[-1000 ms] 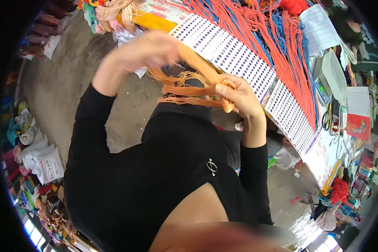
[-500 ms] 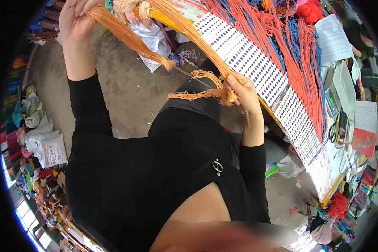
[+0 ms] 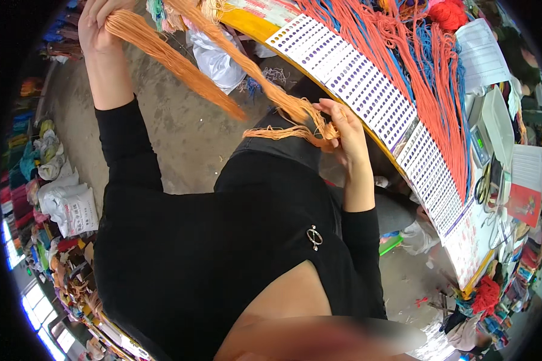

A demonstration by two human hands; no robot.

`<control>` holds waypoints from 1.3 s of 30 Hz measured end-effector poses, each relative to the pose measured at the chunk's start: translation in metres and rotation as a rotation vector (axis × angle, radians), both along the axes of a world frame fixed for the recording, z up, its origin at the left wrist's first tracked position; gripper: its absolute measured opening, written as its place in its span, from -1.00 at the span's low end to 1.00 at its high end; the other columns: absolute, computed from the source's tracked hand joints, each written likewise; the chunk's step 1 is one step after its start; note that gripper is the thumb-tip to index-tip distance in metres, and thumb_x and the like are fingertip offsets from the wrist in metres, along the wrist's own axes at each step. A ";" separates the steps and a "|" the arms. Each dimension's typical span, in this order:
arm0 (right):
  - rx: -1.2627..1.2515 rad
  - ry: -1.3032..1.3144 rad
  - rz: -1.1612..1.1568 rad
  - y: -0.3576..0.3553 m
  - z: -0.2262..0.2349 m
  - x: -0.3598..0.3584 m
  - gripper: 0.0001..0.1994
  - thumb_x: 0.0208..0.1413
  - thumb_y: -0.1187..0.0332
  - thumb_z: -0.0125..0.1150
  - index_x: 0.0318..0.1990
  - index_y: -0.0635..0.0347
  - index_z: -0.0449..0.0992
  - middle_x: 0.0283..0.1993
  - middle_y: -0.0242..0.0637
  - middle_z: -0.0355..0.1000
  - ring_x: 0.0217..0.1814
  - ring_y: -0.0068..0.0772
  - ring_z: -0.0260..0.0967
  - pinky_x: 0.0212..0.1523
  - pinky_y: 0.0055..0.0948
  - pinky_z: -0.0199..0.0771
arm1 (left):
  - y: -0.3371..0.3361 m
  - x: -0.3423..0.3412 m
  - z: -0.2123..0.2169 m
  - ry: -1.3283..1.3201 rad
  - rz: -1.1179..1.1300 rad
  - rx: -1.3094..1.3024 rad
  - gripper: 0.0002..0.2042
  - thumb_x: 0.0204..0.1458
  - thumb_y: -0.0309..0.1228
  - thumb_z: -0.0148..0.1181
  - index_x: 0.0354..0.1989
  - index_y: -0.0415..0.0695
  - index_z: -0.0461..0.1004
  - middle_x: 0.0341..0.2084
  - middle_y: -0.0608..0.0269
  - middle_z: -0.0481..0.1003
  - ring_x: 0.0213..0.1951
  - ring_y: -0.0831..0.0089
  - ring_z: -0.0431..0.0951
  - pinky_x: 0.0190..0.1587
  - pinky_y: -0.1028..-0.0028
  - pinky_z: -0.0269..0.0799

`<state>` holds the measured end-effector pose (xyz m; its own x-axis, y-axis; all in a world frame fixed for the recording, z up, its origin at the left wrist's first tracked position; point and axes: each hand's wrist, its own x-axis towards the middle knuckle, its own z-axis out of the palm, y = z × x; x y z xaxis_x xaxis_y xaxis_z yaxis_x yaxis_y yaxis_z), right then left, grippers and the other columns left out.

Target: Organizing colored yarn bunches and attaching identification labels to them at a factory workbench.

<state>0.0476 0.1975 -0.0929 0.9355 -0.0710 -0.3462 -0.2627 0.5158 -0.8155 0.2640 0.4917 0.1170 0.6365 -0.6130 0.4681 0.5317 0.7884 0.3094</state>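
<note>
My left hand (image 3: pixel 102 30), raised at the upper left, is closed round one end of a smooth orange thread hank (image 3: pixel 174 63). That hank slants down to the right, its lower end loose in the air above the floor. At the table's edge my right hand (image 3: pixel 346 129) is closed on a second, paler orange thread bundle (image 3: pixel 265 90). This bundle runs up from the right hand to the top edge of the view. A tail of loose orange strands (image 3: pixel 277 132) sticks out leftward from the right hand, over my lap.
Cards with rows of purple dots (image 3: pixel 355 78) line the yellow-edged table at the right. Long coral and blue threads (image 3: pixel 427 102) lie behind them, near a digital scale (image 3: pixel 480 144) and scissors (image 3: pixel 482 186). White plastic bags (image 3: pixel 217 60) stand on the floor.
My left hand has moved slightly left, and its hank now hangs straighter and apart from the right hand's bundle. The strand that joined hank and right hand no longer shows.
</note>
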 end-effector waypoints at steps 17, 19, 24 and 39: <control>0.561 -0.287 -0.222 0.011 0.019 -0.009 -0.47 0.26 0.09 -0.28 0.20 0.38 0.08 0.26 -0.01 0.07 0.30 -0.09 0.02 0.29 -0.15 0.00 | -0.144 -0.146 -0.169 -0.590 0.196 1.115 -0.80 -0.05 -0.52 0.19 -0.22 -0.22 0.42 -0.31 0.33 0.38 -0.30 0.62 0.40 -0.22 0.58 0.35; 0.529 -0.294 -0.224 0.011 0.020 -0.008 -0.47 0.26 0.09 -0.28 0.20 0.36 0.08 0.26 -0.03 0.07 0.30 -0.09 0.02 0.29 -0.14 0.01 | -0.150 -0.144 -0.191 -0.606 0.264 1.060 -0.83 -0.07 -0.51 0.20 -0.28 -0.21 0.44 -0.30 0.29 0.37 -0.30 0.58 0.41 -0.24 0.55 0.35; 0.500 -0.268 -0.223 0.002 0.022 -0.011 -0.48 0.27 0.09 -0.30 0.23 0.27 0.05 0.27 -0.05 0.04 0.30 -0.09 0.02 0.16 -0.02 0.22 | -0.146 -0.129 -0.192 -0.824 0.510 1.043 -0.93 -0.03 -0.50 0.16 -0.46 -0.22 0.42 -0.39 0.33 0.32 -0.34 0.59 0.33 -0.25 0.59 0.23; -0.397 -0.197 -0.208 0.004 0.016 -0.018 -0.81 0.15 0.37 0.06 -0.26 0.36 0.48 -0.38 -0.34 0.47 -0.38 -0.62 0.38 -0.37 -0.66 0.37 | -0.135 -0.123 -0.153 -0.455 0.294 1.202 -0.88 0.06 -0.40 0.13 -0.31 -0.18 0.40 -0.62 0.48 0.35 -0.60 0.78 0.31 -0.63 0.76 0.14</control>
<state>0.0296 0.2010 -0.0768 0.9326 -0.3536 -0.0724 -0.0082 0.1797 -0.9837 0.1412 0.3564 -0.0362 0.7482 -0.6606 -0.0617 0.0517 -0.0347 0.9981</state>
